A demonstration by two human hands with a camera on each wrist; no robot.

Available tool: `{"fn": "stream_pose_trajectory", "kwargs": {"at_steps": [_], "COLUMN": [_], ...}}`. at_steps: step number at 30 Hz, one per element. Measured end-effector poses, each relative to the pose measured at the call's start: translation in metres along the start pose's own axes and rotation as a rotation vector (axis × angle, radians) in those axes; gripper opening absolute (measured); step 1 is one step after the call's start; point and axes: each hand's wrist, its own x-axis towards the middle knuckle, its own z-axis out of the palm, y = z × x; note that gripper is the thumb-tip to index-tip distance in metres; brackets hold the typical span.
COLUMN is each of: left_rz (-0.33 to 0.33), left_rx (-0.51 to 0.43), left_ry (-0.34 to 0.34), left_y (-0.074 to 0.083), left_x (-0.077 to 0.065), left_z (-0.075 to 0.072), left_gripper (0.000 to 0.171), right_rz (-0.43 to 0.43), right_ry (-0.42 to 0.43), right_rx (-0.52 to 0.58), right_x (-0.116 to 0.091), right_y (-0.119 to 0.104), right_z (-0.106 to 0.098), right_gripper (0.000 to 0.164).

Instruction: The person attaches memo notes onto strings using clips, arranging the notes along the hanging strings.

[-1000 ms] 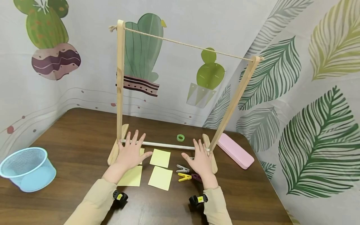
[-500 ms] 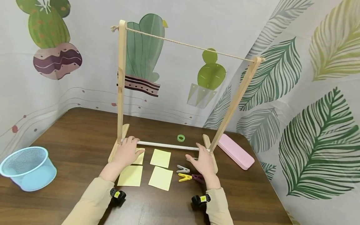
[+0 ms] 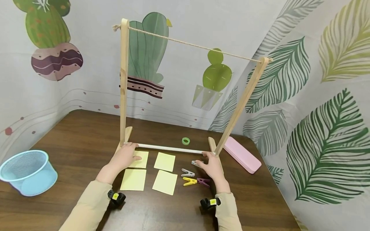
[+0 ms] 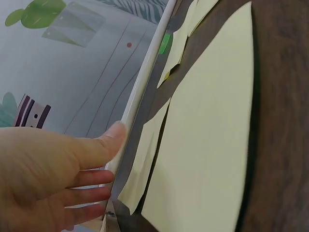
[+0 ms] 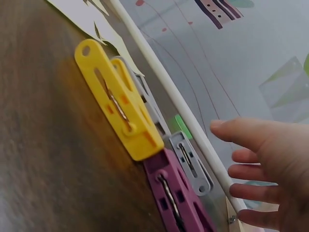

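A white rod joins the feet of a wooden stand, with a string tied across its tops. Near the rod's left end is my left hand, its fingertips at the rod and its thumb held apart above a yellow paper square. My right hand is at the rod's right end, with relaxed fingers and thumb spread. In the right wrist view, a yellow clothespin, a purple clothespin and grey clothespins lie beside it. Neither hand visibly grips anything.
More yellow paper squares lie mid-table. Behind the rod sits a green ring, perhaps a tape roll. A pink case lies right of the stand. At the table's left is a blue mesh basket. Patterned cloth hangs behind.
Both hands, first spread flat with fingers over the rod, have drawn back toward the body and bent their fingers. The left hand uncovered more of a paper square. The stand stays put.
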Motion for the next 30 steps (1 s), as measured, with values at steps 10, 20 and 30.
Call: {"fn": "stream_pose_trajectory", "kwargs": {"at_steps": [10,20,30], "left_rz": [0.012,0.026,0.041], "left_rx": [-0.022,0.004,0.058], "left_ry": [-0.076,-0.098,-0.096], "left_y": [-0.0067,-0.008,-0.0083], "left_x": [0.0,-0.0005,-0.0009], "left_z": [-0.0033,-0.0034,-0.0006], "left_gripper": [0.064,0.066,0.069], "right_rz": [0.033,0.068,0.058], "right_ry": [-0.113,-0.194,-0.198], "right_rx": [0.023,-0.006,-0.022], "right_x": [-0.0003,-0.0011,-0.001], "right_y": [0.0102,0.01,0.0106], "right_z": [-0.0009,-0.0009,-0.0021], "right_gripper": [0.045,0.049,0.042]}}
